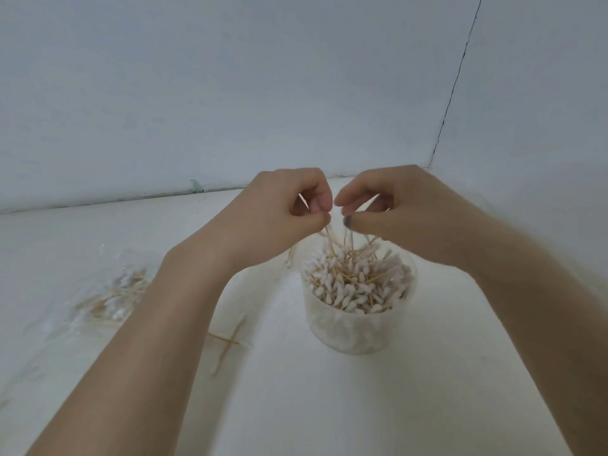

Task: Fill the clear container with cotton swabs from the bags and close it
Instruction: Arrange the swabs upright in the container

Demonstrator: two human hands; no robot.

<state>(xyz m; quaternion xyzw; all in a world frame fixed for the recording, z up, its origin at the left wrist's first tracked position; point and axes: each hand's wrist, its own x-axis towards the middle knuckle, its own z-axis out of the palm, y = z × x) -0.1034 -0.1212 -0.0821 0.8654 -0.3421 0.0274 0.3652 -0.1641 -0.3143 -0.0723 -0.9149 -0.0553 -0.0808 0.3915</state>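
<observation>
A round clear container (pixel 348 327) stands on the white surface, packed with upright cotton swabs (pixel 355 281) with wooden sticks. Both hands hover just above its far rim. My left hand (pixel 279 209) pinches a few swabs by their upper ends; their lower ends hang at the container's left rim. My right hand (pixel 394 209) pinches the top of other swabs that stick up out of the pile. A clear plastic bag (pixel 108 297) with several swabs inside lies flat to the left. No lid is visible.
Two loose swabs (pixel 228 340) lie crossed on the surface between the bag and the container. White walls meet in a corner behind the hands, with a dark crack (pixel 457 77) running up the right wall.
</observation>
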